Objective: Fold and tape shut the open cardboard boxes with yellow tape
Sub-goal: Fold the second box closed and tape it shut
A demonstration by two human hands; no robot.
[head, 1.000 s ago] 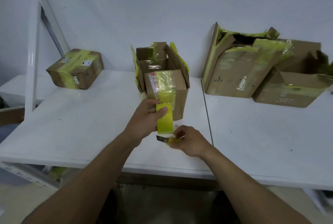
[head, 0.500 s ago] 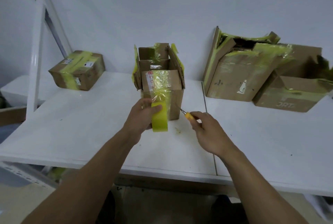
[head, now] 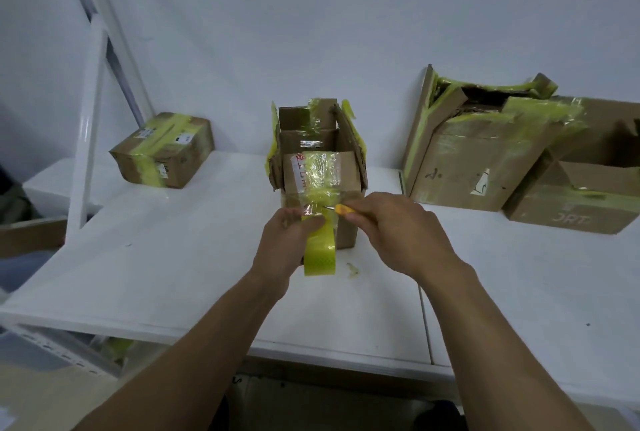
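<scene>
A small open cardboard box (head: pixel 346 184) stands mid-table with its flaps up and yellow tape stuck over its front flap. My left hand (head: pixel 284 243) grips the yellow tape roll (head: pixel 320 252) just in front of the box, a strip of tape running from the roll up to the box front. My right hand (head: pixel 398 233) holds a yellow-handled cutter (head: pixel 343 209), its blade tip touching the stretched tape strip beside my left thumb.
A taped-shut box (head: pixel 162 150) sits at the back left by a white post (head: pixel 86 139). Two larger boxes (head: pixel 478 160) (head: pixel 581 202) with torn yellow tape lean at the back right. A tape scrap (head: pixel 353 269) lies on the white table (head: pixel 173 274).
My right hand lifted the cutter from the table front, swung it right, then brought its blade to the tape strip. My left hand drew the roll closer to the box front.
</scene>
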